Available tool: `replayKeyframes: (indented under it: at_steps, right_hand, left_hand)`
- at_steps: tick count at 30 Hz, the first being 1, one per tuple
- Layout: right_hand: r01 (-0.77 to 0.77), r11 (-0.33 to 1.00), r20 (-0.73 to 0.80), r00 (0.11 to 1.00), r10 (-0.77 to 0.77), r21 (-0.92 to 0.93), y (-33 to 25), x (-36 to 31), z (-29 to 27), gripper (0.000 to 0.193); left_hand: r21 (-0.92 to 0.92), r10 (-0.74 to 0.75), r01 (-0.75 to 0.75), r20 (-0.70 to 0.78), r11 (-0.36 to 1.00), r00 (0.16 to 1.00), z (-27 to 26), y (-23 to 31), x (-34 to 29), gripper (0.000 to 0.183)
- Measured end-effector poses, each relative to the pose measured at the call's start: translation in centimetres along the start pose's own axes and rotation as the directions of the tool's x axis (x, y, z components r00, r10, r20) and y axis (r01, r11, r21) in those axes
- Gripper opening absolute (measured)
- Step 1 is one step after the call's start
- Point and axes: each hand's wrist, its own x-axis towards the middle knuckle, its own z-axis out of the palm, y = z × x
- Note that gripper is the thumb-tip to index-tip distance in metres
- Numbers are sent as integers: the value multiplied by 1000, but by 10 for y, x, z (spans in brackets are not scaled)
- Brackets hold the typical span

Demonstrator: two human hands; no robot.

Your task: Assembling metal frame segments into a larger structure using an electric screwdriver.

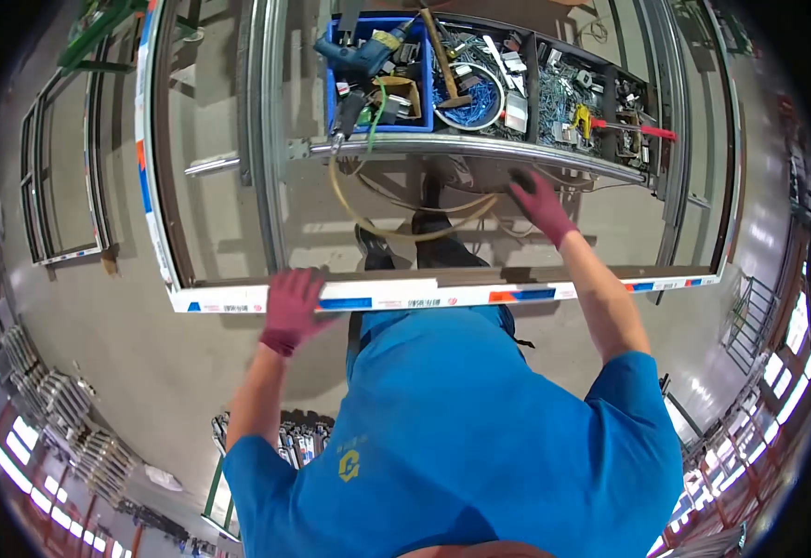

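A large rectangular frame (pixel 405 299) with white outer faces, printed labels and dark inner edges lies across in front of me. My left hand (pixel 294 305), in a maroon glove, grips its near rail left of centre, fingers over the top and thumb along the outer face. Past that rail, my right hand (pixel 542 205) in a matching glove hovers over the frame's opening. Its fingers are apart and nothing shows in them; the dark fingertips point toward a metal crossbar (pixel 461 145). A yellowish hose (pixel 377 231) loops below the bar, left of that hand.
Beyond the bar, a blue bin (pixel 382 128) holds a blue power drill (pixel 359 58). A hammer (pixel 444 60) lies beside a round tub (pixel 470 121) of blue fasteners. Compartments of screws (pixel 568 88) and a red-handled tool (pixel 647 131) are farther right. Another frame (pixel 66 256) stands at left.
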Motion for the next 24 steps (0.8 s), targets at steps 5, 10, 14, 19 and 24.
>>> replayKeyframes:
  at_steps: [5,10,14,19,24]
  right_hand:
    - [67,763,-9,995,-96,-643,-1,164,-9,63]
    - [670,-17,602,655,-457,-742,36,324,2,55]
    - [779,-502,914,401,-62,-375,3,392,19,42]
    - [787,-529,936,350,-40,-317,-6,422,28,28]
    - [814,28,809,580,-95,-581,3,433,9,26]
  left_hand:
    - [-51,67,-54,299,997,952,42,52,46,71]
    - [-60,21,-2,325,998,946,39,56,57,67]
    - [-26,-1,10,339,1000,941,36,61,62,73]
    - [-22,22,-16,287,1000,958,38,54,61,78]
    - [-28,17,-10,263,1000,965,44,52,55,73]
